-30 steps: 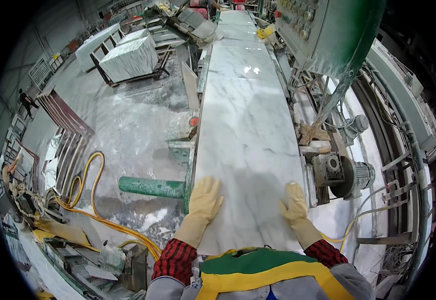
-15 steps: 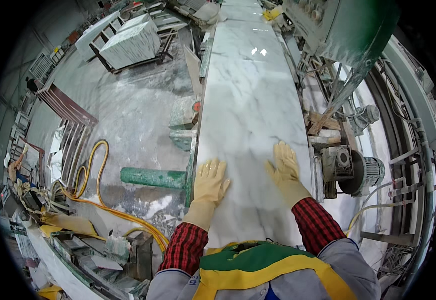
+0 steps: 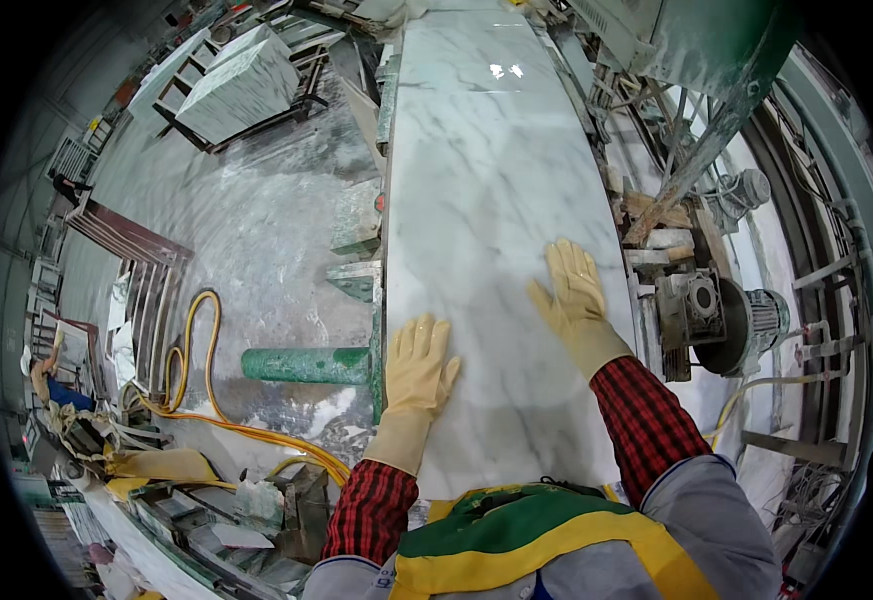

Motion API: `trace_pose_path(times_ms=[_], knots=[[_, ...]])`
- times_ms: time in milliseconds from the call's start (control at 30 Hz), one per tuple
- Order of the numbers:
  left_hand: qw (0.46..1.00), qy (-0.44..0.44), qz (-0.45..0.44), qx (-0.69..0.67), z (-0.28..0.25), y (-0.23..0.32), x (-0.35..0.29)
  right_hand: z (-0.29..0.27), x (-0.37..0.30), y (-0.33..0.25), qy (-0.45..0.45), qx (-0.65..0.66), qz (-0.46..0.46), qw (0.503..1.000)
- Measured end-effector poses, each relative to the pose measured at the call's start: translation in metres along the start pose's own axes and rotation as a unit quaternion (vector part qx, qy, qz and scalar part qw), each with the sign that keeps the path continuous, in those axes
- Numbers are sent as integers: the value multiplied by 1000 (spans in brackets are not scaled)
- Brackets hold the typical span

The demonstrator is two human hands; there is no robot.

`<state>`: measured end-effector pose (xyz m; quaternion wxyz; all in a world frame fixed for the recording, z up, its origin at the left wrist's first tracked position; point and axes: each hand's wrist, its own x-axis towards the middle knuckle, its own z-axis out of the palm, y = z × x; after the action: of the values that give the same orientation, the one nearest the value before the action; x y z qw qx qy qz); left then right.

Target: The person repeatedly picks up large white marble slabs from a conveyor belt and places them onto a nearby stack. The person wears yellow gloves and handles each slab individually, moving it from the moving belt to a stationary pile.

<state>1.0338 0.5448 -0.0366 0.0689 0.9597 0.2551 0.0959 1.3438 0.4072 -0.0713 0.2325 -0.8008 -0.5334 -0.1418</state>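
A long white marble slab (image 3: 497, 200) with grey veins lies in front of me, its wet surface shining at the far end. Flat on its left edge rests my left hand (image 3: 419, 370), in a cream rubber glove, fingers stretched forward. My right hand (image 3: 572, 300), gloved the same way, lies on the slab's right half, farther out than the left, with its fingers spread. Neither hand holds anything. Red and black checked sleeves cover both forearms.
Left of the slab a green cylinder (image 3: 307, 365) juts out, with a yellow hose (image 3: 215, 420) on the floor. An electric motor (image 3: 747, 325) stands close on the right. Marble blocks (image 3: 237, 90) sit far left; a person (image 3: 52, 375) bends at the left rim.
My right hand has slid forward along the slab. The left hand stays flat near the left edge. My view has shifted slightly, and the slab's veins show in different places.
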Motion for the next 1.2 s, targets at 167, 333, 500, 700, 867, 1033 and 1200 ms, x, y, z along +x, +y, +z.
trace_pose_path(times_ms=[167, 333, 500, 700, 867, 1033, 1200], knots=[[1000, -8, -1, -19, -5, -1, 6, 1, 10, 0, 9, -3, 4, 1000], [1000, -3, -2, -16, 3, -3, 7, -4, 16, -1, -34, -11, 30, 999], [999, -8, 5, -30, 4, -7, 10, 6, 13, 4, -1, -23, 14, 1000], [999, 0, 7, -45, 2, -8, 15, -2, 23, 3, -84, -17, 63, 994], [999, -2, 6, -43, 2, -9, 18, 11, 22, 9, -27, -24, 38, 999], [999, -4, 6, -46, 0, -9, 23, 17, 22, 15, -6, -29, 29, 999], [999, 3, 9, -46, 1, -10, 25, 18, 25, 15, -20, -35, 36, 999]])
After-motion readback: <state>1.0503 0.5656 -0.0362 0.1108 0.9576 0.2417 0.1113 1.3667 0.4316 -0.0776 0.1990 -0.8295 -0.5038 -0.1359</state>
